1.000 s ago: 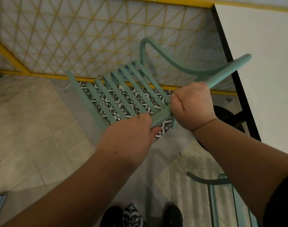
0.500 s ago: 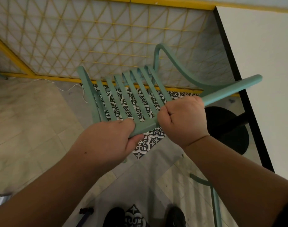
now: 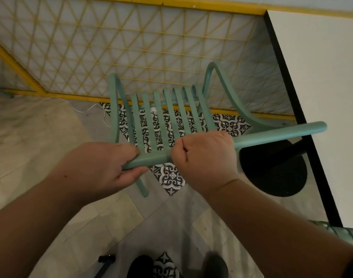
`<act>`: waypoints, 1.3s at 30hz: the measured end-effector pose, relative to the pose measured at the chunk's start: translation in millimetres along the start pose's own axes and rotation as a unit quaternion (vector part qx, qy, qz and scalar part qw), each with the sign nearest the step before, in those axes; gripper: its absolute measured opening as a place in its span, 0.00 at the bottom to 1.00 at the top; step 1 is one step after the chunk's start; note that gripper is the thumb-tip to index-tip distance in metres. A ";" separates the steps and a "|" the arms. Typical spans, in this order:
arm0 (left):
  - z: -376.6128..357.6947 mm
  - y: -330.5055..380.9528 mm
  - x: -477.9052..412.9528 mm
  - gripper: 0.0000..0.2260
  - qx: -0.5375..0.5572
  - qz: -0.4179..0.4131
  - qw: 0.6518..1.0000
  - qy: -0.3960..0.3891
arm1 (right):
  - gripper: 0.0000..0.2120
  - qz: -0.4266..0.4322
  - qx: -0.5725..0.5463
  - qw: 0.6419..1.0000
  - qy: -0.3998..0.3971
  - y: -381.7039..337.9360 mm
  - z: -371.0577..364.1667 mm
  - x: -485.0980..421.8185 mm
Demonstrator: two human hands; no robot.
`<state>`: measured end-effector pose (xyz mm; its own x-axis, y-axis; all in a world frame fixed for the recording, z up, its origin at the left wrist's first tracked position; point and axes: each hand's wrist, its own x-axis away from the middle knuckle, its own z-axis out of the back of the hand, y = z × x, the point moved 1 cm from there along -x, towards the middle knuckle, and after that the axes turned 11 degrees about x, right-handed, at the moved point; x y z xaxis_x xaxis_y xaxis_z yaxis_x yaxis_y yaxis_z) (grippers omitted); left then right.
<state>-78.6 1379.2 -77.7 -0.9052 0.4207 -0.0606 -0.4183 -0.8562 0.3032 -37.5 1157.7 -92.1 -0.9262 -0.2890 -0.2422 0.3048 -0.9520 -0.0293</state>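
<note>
Over tiles (image 3: 35, 137), left hand (image 3: 103, 167), right hand (image 3: 205, 157) clasp chair (image 3: 271, 135).

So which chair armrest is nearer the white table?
The chair's armrest by the right hand: it curves beside the white table. The other armrest, by the left hand, stands over open floor.

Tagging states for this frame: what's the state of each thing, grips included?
Green chair: held by its top rail, both grips on it.
Left grip: fingers curled round the rail's left part.
Right grip: fisted round the rail, beside the left.
White table: standing on its black base, right of the chair.
White cord: lying loose on the floor.
</note>
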 end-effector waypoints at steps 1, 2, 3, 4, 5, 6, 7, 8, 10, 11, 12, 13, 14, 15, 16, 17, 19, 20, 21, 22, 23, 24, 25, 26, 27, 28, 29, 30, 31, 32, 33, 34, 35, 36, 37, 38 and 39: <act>1.7 -5.7 0.9 0.20 0.002 -0.008 1.000 0.001 | 0.24 0.001 0.001 1.000 -0.002 -3.7 0.0 -1.0; 3.0 -11.1 1.6 0.21 0.006 -0.014 1.000 0.003 | 0.24 0.002 0.006 1.000 0.002 -7.0 0.0 -2.2; 4.1 -15.9 2.0 0.23 0.012 -0.020 1.000 0.007 | 0.24 0.002 0.010 1.000 0.006 -9.8 0.4 -3.0; 4.7 -20.1 2.3 0.24 0.018 -0.026 0.999 0.009 | 0.24 0.002 0.011 1.000 0.004 -11.9 0.5 -3.9; 5.1 -24.0 2.5 0.24 0.023 -0.033 0.999 0.011 | 0.24 0.003 0.011 1.000 -0.005 -13.7 0.4 -5.0; 5.3 -27.4 2.7 0.25 0.026 -0.038 0.999 0.012 | 0.25 0.006 0.012 1.000 -0.016 -15.5 0.4 -6.1; 5.7 -31.0 2.8 0.26 0.028 -0.043 0.999 0.011 | 0.25 0.008 0.014 1.000 -0.026 -17.4 0.6 -7.3; 6.9 -34.8 2.8 0.27 0.027 -0.046 0.998 0.012 | 0.25 0.012 0.014 0.999 -0.033 -19.7 1.0 -8.6; 9.5 -42.6 2.5 0.27 0.026 -0.054 0.998 0.014 | 0.25 0.020 0.011 0.999 -0.048 -24.4 2.0 -10.4; 10.4 -46.0 1.8 0.26 0.026 -0.059 0.998 0.014 | 0.25 0.023 0.009 0.998 -0.055 -26.3 2.6 -11.0; 11.2 -49.2 1.4 0.26 0.026 -0.062 0.998 0.013 | 0.25 0.026 0.007 0.998 -0.062 -28.0 2.7 -11.5; 12.0 -52.0 1.0 0.25 0.026 -0.063 0.998 0.013 | 0.25 0.028 0.005 0.997 -0.069 -29.5 3.0 -12.2; 12.7 -54.4 0.6 0.25 0.025 -0.064 0.998 0.013 | 0.25 0.030 0.005 0.997 -0.074 -30.7 2.9 -13.0; 13.0 -57.1 0.1 0.25 0.022 -0.065 0.998 0.015 | 0.25 0.032 0.005 0.997 -0.073 -31.9 3.0 -13.8; 13.6 -59.4 -0.4 0.26 0.019 -0.067 0.997 0.017 | 0.26 0.034 0.005 0.997 -0.069 -33.3 3.4 -14.5; 14.3 -61.9 -1.0 0.26 0.015 -0.067 0.997 0.017 | 0.26 0.036 0.005 0.997 -0.067 -35.2 3.9 -14.9; 15.8 -65.5 -2.4 0.27 0.013 -0.070 0.997 0.012 | 0.26 0.040 0.007 0.997 -0.064 -38.0 3.7 -15.6; 16.5 -66.9 -2.9 0.27 0.013 -0.073 0.997 0.010 | 0.26 0.041 0.007 0.997 -0.065 -38.6 3.3 -16.2; 17.0 -69.0 -3.0 0.28 0.013 -0.075 0.997 0.009 | 0.26 0.044 0.007 0.997 -0.066 -39.1 3.6 -16.9; 17.4 -70.9 -3.3 0.28 0.014 -0.074 0.997 0.008 | 0.26 0.048 0.008 0.996 -0.068 -38.8 3.7 -17.5; 17.3 -72.5 -3.5 0.29 0.016 -0.070 0.997 0.006 | 0.26 0.053 0.005 0.996 -0.074 -37.7 4.1 -17.8; 16.6 -73.8 -3.7 0.29 0.016 -0.064 0.998 0.003 | 0.26 0.060 -0.005 0.995 -0.082 -36.1 5.2 -17.3; 16.1 -75.7 -3.8 0.29 0.014 -0.058 0.998 0.001 | 0.25 0.067 -0.020 0.994 -0.089 -33.7 8.0 -16.7; 14.9 -75.7 -4.1 0.29 0.013 -0.053 0.998 0.000 | 0.25 0.073 -0.039 0.992 -0.099 -29.5 11.3 -14.3; 14.4 -76.1 -4.4 0.28 0.010 -0.049 0.999 0.000 | 0.23 0.076 -0.058 0.989 -0.110 -23.3 15.4 -11.7; 14.2 -75.3 -4.4 0.27 0.006 -0.043 0.999 0.000 | 0.23 0.073 -0.075 0.987 -0.123 -14.8 19.7 -9.0; 13.7 -74.9 -4.9 0.26 0.005 -0.035 0.999 0.001 | 0.22 0.063 -0.084 0.985 -0.134 -2.7 23.8 -6.9; 13.9 -73.4 -5.7 0.26 0.009 -0.025 1.000 0.000 | 0.22 0.045 -0.084 0.985 -0.141 12.4 27.6 -5.0; 13.9 -71.7 -5.9 0.26 0.017 -0.012 1.000 -0.005 | 0.22 0.024 -0.076 0.986 -0.145 29.4 31.4 -3.3; 14.3 -69.2 -6.2 0.28 0.026 0.008 1.000 -0.009 | 0.23 0.003 -0.060 0.987 -0.146 47.9 34.0 -2.4; 14.3 -65.8 -5.7 0.29 0.033 0.032 0.999 -0.010 | 0.24 -0.013 -0.040 0.989 -0.143 66.3 35.5 -0.6; 15.0 -61.1 -5.7 0.30 0.032 0.061 0.998 -0.009 | 0.25 -0.024 -0.020 0.990 -0.137 83.4 36.1 0.6; 14.9 -55.7 -5.8 0.32 0.029 0.093 0.995 -0.006 | 0.26 -0.031 -0.006 0.991 -0.130 98.4 35.7 1.9; 14.8 -48.0 -7.2 0.33 0.027 0.124 0.992 -0.005 | 0.28 -0.037 0.002 0.992 -0.124 110.5 34.9 2.8; 13.5 -40.0 -10.2 0.33 0.026 0.149 0.988 -0.006 | 0.30 -0.043 0.009 0.992 -0.122 120.1 34.5 3.4; 12.7 -29.2 -14.8 0.33 0.024 0.164 0.986 -0.008 | 0.32 -0.048 0.017 0.991 -0.126 127.4 34.2 3.2; 11.4 -17.0 -21.1 0.32 0.023 0.174 0.984 -0.009 | 0.33 -0.051 0.025 0.989 -0.133 132.9 34.4 3.1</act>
<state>-51.5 1388.3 -70.7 -0.9914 0.1101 0.0702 -0.0794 -0.9352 0.3452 -7.5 1026.9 -63.3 -0.9793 -0.2007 0.0243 0.2010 -0.9795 0.0099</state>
